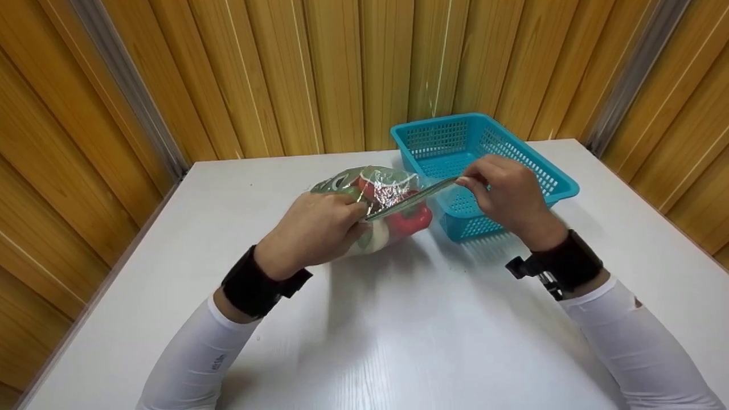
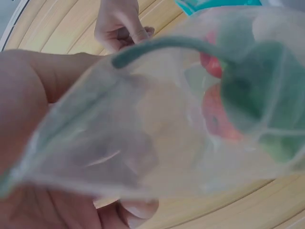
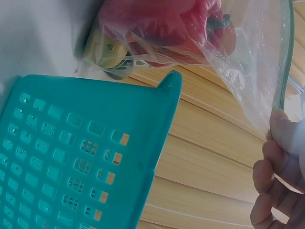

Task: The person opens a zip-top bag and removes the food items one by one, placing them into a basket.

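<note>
A clear zip bag (image 1: pixel 370 177) with a green zip strip (image 1: pixel 418 197) hangs between both hands above the white table. Inside it a red bell pepper (image 1: pixel 411 221) shows, along with green, orange-red and pale vegetables whose kinds are blurred through the plastic. My left hand (image 1: pixel 319 228) grips the left end of the strip. At its other end, my right hand (image 1: pixel 507 193) pinches the corner between thumb and forefinger, also plain in the right wrist view. The strip looks stretched straight; whether it is sealed I cannot tell.
A turquoise plastic basket (image 1: pixel 569 187) with lattice walls stands on the white table (image 1: pixel 398 341) at the back right, just beyond the bag and under the right hand. Behind the table rises a wood-patterned wall (image 1: pixel 330 74). Both wrists wear black camera straps.
</note>
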{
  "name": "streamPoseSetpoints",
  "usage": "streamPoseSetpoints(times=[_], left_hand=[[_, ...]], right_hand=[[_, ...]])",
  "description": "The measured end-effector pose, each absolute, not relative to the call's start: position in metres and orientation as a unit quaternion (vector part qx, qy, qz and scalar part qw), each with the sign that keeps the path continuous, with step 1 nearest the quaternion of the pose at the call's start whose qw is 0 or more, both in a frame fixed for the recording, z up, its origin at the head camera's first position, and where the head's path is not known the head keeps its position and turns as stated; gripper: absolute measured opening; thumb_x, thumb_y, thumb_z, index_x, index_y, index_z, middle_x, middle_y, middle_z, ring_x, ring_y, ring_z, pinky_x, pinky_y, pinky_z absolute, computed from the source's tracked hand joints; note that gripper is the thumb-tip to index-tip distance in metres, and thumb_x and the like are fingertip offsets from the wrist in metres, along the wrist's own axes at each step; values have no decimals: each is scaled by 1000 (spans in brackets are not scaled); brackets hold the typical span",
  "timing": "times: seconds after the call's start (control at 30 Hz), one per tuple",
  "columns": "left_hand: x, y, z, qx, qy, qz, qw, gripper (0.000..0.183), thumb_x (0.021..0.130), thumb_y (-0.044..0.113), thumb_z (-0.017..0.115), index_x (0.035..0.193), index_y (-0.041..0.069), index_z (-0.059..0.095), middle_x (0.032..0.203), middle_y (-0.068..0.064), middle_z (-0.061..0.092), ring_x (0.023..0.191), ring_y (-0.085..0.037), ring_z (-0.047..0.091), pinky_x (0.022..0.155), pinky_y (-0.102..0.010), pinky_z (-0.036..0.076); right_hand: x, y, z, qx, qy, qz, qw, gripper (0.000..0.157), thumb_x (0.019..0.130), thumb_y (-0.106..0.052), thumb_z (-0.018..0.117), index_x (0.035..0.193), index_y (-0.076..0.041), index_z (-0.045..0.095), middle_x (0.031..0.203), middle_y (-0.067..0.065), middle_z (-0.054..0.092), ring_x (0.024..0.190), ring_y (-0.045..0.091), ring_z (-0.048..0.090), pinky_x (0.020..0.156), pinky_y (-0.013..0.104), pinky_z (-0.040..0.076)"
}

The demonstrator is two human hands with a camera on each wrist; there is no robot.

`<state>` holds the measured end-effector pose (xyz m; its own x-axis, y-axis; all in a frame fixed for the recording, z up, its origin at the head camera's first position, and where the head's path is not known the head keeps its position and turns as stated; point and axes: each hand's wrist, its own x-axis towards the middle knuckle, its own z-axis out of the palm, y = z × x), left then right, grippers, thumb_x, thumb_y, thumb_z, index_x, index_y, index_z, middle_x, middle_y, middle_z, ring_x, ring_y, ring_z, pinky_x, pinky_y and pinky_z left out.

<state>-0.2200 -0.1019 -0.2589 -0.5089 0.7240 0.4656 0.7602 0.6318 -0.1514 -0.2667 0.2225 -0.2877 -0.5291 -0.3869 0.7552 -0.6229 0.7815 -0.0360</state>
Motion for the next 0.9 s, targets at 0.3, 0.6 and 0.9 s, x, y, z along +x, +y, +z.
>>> streamPoseSetpoints(times=[0.3, 0.6, 0.9], left_hand=[[-223, -126, -240, -395, -892, -46, 215, 17, 91, 21, 69, 76, 13, 64, 74, 1, 65, 63, -16, 57, 52, -35, 48], [-222, -147, -224, -393, -895, -58, 202, 20, 86, 20, 69, 68, 13, 62, 64, 4, 53, 55, -13, 47, 48, -29, 36], [-223, -121, -237, -400, -911, -69, 72, 25, 94, 40, 67, 98, 16, 74, 73, 4, 63, 63, -11, 55, 56, -28, 45]], right_hand=[[-270, 227, -288, 264, -864, 159, 399, 18, 88, -15, 75, 88, 2, 69, 74, 14, 66, 67, 25, 61, 60, 36, 54], [-275, 236, -292, 259, -868, 161, 391, 17, 89, -14, 74, 89, 2, 68, 75, 14, 65, 69, 25, 61, 62, 36, 53], [-277, 234, -292, 311, -845, 130, 415, 17, 86, -14, 77, 89, 2, 70, 76, 14, 67, 71, 28, 64, 64, 38, 57]])
